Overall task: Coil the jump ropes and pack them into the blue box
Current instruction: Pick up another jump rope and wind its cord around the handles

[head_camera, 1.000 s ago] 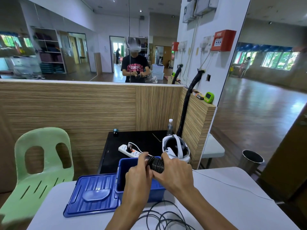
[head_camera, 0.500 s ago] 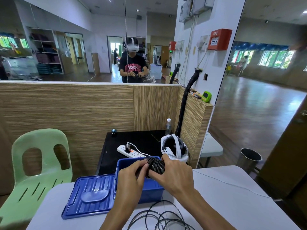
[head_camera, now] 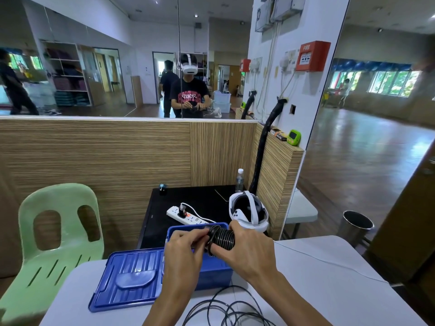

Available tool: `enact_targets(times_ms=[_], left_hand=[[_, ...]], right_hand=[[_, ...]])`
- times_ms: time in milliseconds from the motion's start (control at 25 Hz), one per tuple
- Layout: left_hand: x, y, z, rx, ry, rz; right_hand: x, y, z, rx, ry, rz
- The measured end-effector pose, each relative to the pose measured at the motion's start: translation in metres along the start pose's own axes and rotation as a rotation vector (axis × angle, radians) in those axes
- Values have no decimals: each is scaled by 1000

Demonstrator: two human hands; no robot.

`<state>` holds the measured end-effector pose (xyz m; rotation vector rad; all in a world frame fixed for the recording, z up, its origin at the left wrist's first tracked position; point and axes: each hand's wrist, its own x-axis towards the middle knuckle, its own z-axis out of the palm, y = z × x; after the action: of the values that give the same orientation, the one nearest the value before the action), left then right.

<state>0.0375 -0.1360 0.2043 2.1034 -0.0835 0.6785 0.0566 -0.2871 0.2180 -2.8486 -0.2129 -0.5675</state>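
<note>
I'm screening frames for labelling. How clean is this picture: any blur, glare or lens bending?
Head view: hands, coil and blue box are sharp; the mirror reflection shows a motion-blurred walker at far left; wide-angle bending curves the wood panel top and tilts the pillar; ceiling lights and the glossy floor give mild glare.
</note>
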Motion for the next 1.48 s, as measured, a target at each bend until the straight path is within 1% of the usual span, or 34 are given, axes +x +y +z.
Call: enact_targets(times_ms=[320, 440, 760, 920, 1000, 1160, 1320, 1400, 1480], left_hand=[[-7, 1, 3, -21, -44, 6], [-7, 4, 3, -56, -79, -70], [-9, 19, 5, 87, -123, -89], [-9, 21, 13, 156, -126, -129], [-8, 21, 19, 183, -124, -120], [-3, 25, 24, 212, -131, -183], [0, 25, 26, 154, -89, -131], [-3, 26, 25, 190, -101, -71], [-5, 25, 22, 178, -142, -57]], right_hand=[[0, 0, -7, 5, -2, 4], [-1, 1, -8, 3, 4, -10], [-3, -1, -6, 3, 9, -8], [-5, -2, -5, 0, -21, -10], [-4, -2, -4, -18, -33, -10], [-5, 0, 1, -31, -40, -24], [0, -1, -1, -24, -20, -20], [2, 1, -4, -36, -30, 0], [2, 4, -4, -27, -49, 8]])
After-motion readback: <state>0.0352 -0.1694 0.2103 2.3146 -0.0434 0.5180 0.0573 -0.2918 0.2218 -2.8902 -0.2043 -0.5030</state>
